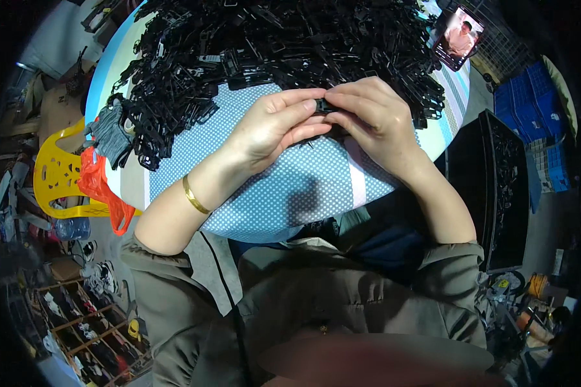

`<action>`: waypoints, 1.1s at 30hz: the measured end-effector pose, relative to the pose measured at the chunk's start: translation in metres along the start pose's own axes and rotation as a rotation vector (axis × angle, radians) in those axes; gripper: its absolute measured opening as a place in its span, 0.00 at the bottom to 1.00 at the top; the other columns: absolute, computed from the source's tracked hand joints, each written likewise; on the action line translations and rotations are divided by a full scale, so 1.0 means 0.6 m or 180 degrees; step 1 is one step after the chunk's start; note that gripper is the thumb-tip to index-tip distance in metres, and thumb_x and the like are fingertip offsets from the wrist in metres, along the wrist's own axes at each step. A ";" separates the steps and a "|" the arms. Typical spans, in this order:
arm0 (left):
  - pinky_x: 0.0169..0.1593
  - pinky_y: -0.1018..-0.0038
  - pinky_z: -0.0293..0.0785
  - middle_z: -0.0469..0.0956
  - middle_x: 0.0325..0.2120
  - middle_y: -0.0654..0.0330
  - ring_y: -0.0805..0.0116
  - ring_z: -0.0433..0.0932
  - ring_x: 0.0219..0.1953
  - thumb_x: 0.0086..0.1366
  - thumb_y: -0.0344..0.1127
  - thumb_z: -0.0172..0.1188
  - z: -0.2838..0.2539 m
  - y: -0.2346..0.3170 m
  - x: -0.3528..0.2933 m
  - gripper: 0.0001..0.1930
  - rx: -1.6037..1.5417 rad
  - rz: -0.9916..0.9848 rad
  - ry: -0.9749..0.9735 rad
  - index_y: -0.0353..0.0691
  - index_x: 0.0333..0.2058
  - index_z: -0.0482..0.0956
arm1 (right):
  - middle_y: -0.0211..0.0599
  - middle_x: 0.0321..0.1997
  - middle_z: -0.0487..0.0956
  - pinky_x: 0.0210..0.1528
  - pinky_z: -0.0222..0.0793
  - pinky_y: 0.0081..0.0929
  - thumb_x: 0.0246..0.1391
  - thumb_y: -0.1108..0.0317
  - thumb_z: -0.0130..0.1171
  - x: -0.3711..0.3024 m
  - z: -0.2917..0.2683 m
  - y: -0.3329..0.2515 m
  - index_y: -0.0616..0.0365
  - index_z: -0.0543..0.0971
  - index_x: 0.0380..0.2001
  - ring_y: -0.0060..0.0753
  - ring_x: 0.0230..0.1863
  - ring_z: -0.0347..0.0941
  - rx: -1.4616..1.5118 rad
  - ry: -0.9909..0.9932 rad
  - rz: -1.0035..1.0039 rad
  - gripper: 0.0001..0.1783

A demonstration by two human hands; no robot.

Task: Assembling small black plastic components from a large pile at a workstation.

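Note:
Between the fingertips of both hands is a small black plastic part (325, 105), mostly hidden by the fingers. My left hand (274, 124) pinches its left end, thumb and forefinger pressed together. From the other side my right hand (376, 119) grips it with thumb and fingers. Just beyond the hands lies a large heap of black plastic pieces (193, 58), many long and narrow with frame-like openings. The round table beneath carries a blue-grey dotted cloth (252, 209), and both hands are held over its near part.
At the table's left edge lie a grey knitted glove (112, 134) and a red plastic bag (97, 180), beside a yellow chair (48, 171). A phone (459, 39) showing a picture stands at the far right. Right of the table are a large black container (519, 193) and blue crates (529, 103).

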State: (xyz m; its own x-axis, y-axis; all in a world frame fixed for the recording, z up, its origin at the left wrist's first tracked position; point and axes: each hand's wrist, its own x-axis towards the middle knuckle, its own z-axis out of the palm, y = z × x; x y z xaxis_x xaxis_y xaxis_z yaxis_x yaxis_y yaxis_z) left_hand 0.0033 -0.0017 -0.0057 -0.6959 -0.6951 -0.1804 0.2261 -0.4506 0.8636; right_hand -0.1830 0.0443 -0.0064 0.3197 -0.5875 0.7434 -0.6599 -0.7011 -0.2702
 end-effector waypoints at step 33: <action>0.40 0.83 0.77 0.75 0.36 0.48 0.68 0.79 0.37 0.63 0.30 0.49 0.024 -0.014 -0.016 0.17 0.0904 -0.0679 -0.1129 0.25 0.49 0.64 | 0.34 0.29 0.78 0.32 0.68 0.21 0.48 0.65 0.58 0.082 0.019 0.010 0.60 0.80 0.30 0.28 0.32 0.74 -0.0004 -0.0484 0.1034 0.10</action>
State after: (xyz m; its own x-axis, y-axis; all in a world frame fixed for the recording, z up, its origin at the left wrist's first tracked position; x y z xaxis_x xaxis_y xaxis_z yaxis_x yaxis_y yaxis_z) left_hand -0.0017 0.0170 -0.0045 -0.9064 -0.3487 -0.2383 -0.1065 -0.3573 0.9279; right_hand -0.1634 0.0064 0.0213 0.1904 -0.8331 0.5193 -0.7444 -0.4674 -0.4768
